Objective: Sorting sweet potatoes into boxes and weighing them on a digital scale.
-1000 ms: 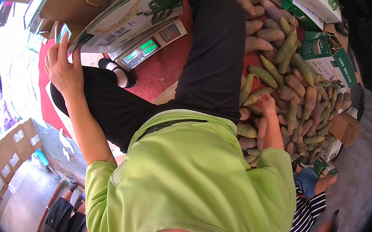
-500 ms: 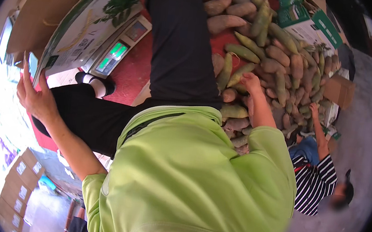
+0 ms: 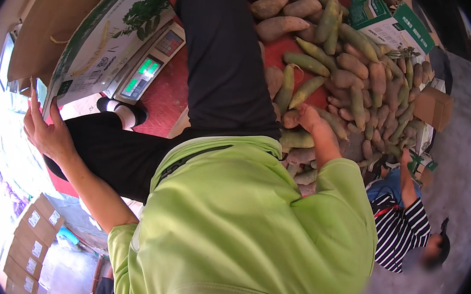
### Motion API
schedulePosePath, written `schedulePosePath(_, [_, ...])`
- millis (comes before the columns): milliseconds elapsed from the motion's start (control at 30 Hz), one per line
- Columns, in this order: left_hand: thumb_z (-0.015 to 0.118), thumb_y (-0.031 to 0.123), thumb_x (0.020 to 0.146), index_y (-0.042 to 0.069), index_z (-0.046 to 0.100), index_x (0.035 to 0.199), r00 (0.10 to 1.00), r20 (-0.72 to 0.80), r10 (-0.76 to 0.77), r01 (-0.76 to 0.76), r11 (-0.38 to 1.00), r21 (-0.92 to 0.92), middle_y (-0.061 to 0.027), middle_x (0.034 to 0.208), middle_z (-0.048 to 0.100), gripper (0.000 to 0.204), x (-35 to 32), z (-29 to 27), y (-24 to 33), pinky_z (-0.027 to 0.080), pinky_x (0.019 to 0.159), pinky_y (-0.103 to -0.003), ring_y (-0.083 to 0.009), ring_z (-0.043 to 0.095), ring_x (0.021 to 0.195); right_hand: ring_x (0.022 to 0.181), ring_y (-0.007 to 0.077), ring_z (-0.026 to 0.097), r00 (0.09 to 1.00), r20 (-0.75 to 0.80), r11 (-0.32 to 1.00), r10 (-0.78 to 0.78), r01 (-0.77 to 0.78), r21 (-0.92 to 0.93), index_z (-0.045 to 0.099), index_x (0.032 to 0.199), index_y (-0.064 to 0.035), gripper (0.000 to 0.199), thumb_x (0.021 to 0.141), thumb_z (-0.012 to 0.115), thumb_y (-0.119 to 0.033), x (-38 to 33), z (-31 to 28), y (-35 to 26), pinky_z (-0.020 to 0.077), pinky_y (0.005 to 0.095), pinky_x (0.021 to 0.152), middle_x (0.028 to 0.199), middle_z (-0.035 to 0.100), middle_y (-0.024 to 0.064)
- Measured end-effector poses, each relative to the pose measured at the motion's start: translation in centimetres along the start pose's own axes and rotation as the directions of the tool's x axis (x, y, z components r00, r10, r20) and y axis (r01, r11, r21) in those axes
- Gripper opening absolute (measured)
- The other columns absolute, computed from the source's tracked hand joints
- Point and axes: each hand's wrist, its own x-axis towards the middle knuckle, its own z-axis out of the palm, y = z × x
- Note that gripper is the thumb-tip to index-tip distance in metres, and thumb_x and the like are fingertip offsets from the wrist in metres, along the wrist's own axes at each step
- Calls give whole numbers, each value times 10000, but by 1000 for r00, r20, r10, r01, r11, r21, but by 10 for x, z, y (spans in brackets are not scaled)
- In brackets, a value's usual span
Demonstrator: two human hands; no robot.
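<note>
A market stall on grey pavement fills the view, with a red-covered stall table (image 3: 167,91) carrying the goods and stacked brown cardboard boxes (image 3: 27,240) at the lower left. Nearest is the person's own lime-green short-sleeved shirt (image 3: 244,228). The left hand (image 3: 48,130) is raised beside the table's left edge, fingers spread open and straight, holding nothing, its fingertips just beside a printed white-and-green cardboard carton (image 3: 109,36). The right hand (image 3: 310,120) reaches into a heap of long brown and green sweet potatoes (image 3: 346,72) at the table's right side; it rests on the tubers, but whether the fingers close around one cannot be told. Beyond the left hand, a grey electronic scale with a green display (image 3: 146,69) sits on the red cloth. A person in black trousers (image 3: 221,59) stands across the table's middle.
</note>
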Motion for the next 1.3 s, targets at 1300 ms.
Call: schedulePosePath(1300, [514,499,918,57,412,1355,298,842,-450,911,-129,-392,-142,1299,518,630,7,24,-123,493,836,-408,-274,466,1230,980,136,585,788,-189,619,-587,586,523,540,1237,-59,348,932,530,-226,69,-259,-461,468,278,750,1138,621,60])
